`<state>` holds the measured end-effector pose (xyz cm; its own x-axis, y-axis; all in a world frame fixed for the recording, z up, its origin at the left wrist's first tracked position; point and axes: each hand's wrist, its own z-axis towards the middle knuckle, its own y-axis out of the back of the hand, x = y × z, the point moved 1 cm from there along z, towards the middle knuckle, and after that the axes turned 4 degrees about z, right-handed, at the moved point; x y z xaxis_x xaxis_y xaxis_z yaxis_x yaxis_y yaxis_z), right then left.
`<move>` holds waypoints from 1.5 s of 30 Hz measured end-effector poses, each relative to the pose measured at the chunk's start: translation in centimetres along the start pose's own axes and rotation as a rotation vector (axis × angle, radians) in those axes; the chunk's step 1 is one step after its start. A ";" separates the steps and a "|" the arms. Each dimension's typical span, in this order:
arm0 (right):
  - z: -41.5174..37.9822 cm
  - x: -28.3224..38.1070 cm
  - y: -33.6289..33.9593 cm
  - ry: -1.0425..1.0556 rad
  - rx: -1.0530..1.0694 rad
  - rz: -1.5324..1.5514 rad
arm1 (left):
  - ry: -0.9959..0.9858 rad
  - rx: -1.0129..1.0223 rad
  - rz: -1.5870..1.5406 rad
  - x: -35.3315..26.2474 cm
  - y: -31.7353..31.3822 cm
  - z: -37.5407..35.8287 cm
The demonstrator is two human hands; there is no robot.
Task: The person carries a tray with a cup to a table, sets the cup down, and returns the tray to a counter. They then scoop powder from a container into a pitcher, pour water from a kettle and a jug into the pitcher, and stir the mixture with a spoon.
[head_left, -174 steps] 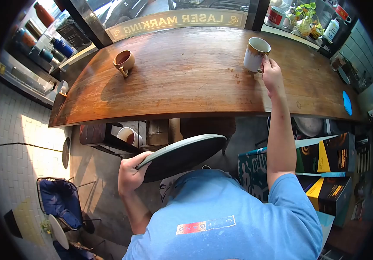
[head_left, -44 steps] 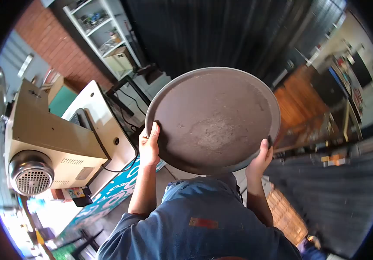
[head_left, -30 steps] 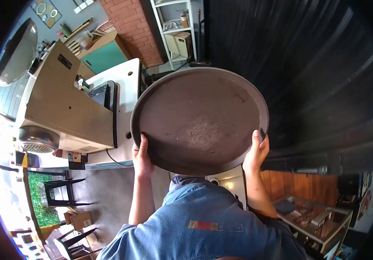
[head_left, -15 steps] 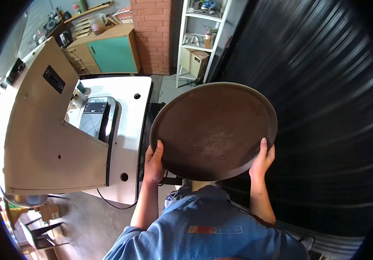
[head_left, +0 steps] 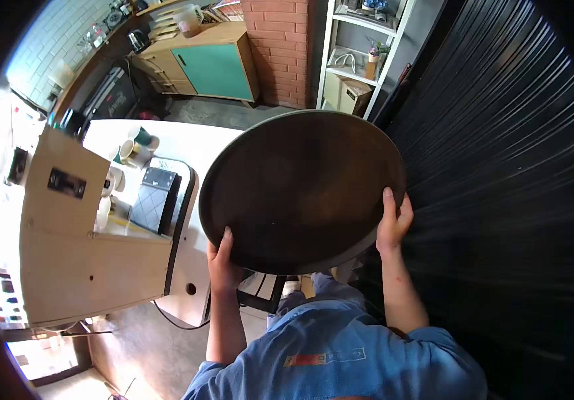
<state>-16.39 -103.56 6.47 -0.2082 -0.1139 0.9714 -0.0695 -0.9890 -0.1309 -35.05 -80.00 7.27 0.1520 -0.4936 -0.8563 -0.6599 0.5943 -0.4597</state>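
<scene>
Two hands grasp one round, dark tray [head_left: 300, 193], which is held up in front of the body with its inner face towards the viewer. The left hand [head_left: 225, 268] grips the near left part of the rim, and the right hand [head_left: 394, 223] grips the right side, slightly farther up. Each thumb lies over the rim onto the inner face; the other fingers are mostly hidden behind it. Most of the tray extends beyond the grip, to the far side, with a smaller part between the hands and nearer the body. To the left are a white table [head_left: 197, 139], a scale [head_left: 154, 200], mugs [head_left: 135, 153] and a beige machine [head_left: 94, 253]. A black curtain [head_left: 514, 173] hangs right; a green-doored cabinet [head_left: 214, 72] stands far left.
</scene>
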 end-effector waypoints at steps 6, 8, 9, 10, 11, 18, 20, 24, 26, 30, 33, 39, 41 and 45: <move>7.9 -1.6 -0.1 0.007 0.053 0.210 | -0.117 -0.031 0.031 0.5 -6.5 2.3; 9.7 -2.4 -0.2 -0.008 0.042 0.217 | -0.130 -0.049 0.053 0.8 -7.7 3.1; 10.4 -2.7 0.0 -0.014 0.039 0.212 | -0.141 -0.066 0.059 1.1 -8.2 3.3; 11.1 -3.3 0.3 -0.022 0.041 0.212 | -0.138 -0.073 0.062 1.4 -8.7 3.4; 11.9 -4.0 0.7 -0.034 0.071 0.204 | -0.156 -0.053 0.084 1.6 -9.2 3.7; 14.9 -3.8 2.2 -0.061 0.026 0.217 | -0.104 0.019 0.143 3.4 -11.8 7.4; 15.7 -4.0 2.9 -0.122 -0.027 0.162 | -0.081 0.042 0.155 3.5 -12.9 9.4; 17.3 -4.2 3.2 -0.226 -0.196 0.044 | -0.066 0.054 0.114 4.3 -15.9 13.9; 18.4 -4.5 2.7 -0.180 -0.232 -0.016 | -0.041 0.036 0.076 5.2 -16.7 16.8; 21.4 -5.0 2.3 -0.134 -0.120 -0.130 | 0.052 0.130 0.051 5.8 -18.4 22.6; 23.6 -5.2 1.1 -0.069 -0.060 -0.118 | 0.091 0.076 0.100 6.1 -19.5 26.7; 26.6 -7.1 -0.5 -0.119 -0.044 -0.182 | 0.090 0.104 0.120 6.2 -21.6 32.7; 27.9 -8.5 -0.8 -0.140 -0.010 -0.147 | 0.078 0.072 0.142 6.7 -21.9 34.4; 32.1 -11.9 -1.8 -0.205 0.076 -0.105 | 0.078 -0.029 0.162 8.0 -23.1 37.8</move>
<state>17.49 -103.49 1.50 -0.0005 -0.0188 0.9998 -0.0048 -0.9998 -0.0188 9.24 -73.67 2.10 -0.0147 -0.4413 -0.8972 -0.6923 0.6519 -0.3093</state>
